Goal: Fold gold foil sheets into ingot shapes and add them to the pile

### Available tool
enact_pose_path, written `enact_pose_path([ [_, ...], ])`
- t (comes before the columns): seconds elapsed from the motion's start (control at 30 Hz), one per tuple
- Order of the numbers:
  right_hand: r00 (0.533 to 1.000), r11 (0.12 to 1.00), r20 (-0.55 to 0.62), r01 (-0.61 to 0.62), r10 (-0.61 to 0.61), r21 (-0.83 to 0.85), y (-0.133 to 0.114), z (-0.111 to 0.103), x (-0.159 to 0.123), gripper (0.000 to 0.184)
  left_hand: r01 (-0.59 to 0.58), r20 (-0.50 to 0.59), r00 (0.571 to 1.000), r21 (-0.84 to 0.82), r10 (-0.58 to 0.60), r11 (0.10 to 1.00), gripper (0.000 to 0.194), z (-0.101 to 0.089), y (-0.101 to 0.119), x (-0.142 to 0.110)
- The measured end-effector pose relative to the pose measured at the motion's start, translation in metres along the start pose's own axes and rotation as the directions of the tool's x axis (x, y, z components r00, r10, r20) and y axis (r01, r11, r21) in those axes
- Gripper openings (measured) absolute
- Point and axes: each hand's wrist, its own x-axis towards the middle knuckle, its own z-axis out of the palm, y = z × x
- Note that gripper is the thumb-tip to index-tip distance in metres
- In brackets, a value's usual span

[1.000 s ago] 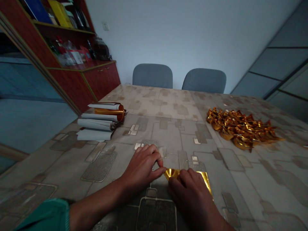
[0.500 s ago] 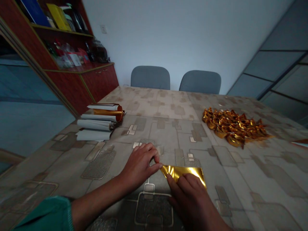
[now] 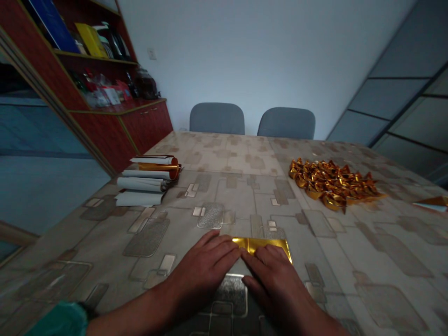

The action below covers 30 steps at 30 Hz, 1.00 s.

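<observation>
A folded strip of gold foil paper (image 3: 261, 242) lies on the tablecloth in front of me. My left hand (image 3: 208, 261) rests flat over its left end, fingers stretched out and side by side. On the nearer edge of the strip presses my right hand (image 3: 276, 273); its index finger points forward, the other fingers are slightly bent, and the thumb is spread away on the cloth. The fingertips of both hands almost meet near the strip's middle. Under the hands, the strip's left end and near edge are hidden.
Folded gold foil pieces (image 3: 332, 182) form a pile at the right. Rolled or folded paper sheets (image 3: 143, 184) lie in a stack at the left. Another foil piece (image 3: 434, 204) sits at the far right. Two grey chairs (image 3: 217, 117) stand behind the patterned table (image 3: 234, 154).
My left hand has gone from pinching the strip's left corner to lying flat over that end. The corner's slanted fold no longer shows. My right hand stays on the strip.
</observation>
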Motion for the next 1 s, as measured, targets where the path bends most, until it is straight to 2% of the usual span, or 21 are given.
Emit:
enact_pose_path([
  [0.13,0.997,0.969,0.008,-0.078,0.079,0.236,-0.004,-0.015,0.005,0.029,0.014,0.07,0.997,-0.012,-0.013,1.0,0.032,-0.003,-0.001,0.003],
  [0.2,0.996,0.954,-0.007,-0.079,0.085,0.289,-0.007,-0.019,0.005,0.029,0.019,0.108,0.994,-0.032,-0.015,0.999,0.03,-0.006,-0.001,0.006],
  [0.43,0.995,0.998,-0.082,0.06,-0.059,0.018,-0.01,-0.006,-0.006,0.034,-0.003,0.142,0.99,-0.05,0.01,0.999,0.028,-0.008,-0.003,0.005],
  [0.6,0.99,0.993,-0.121,0.065,-0.076,-0.097,-0.012,0.006,-0.012,0.028,-0.024,0.177,0.984,-0.015,0.026,1.0,0.033,-0.012,-0.009,0.004],
  [0.7,0.995,0.995,-0.087,0.044,-0.053,-0.093,-0.014,0.005,-0.014,0.029,-0.017,0.181,0.983,-0.024,0.021,1.0,0.033,-0.015,-0.011,0.006],
  [0.83,0.999,1.0,-0.045,0.014,-0.014,-0.005,-0.015,-0.002,-0.017,0.032,0.006,0.149,0.989,-0.03,-0.001,1.0,0.03,-0.018,-0.013,0.006],
  [1.0,0.998,0.996,-0.057,-0.007,0.012,0.093,-0.016,-0.005,-0.021,0.036,0.022,0.116,0.993,0.04,-0.026,0.999,0.026,-0.019,-0.021,0.003],
])
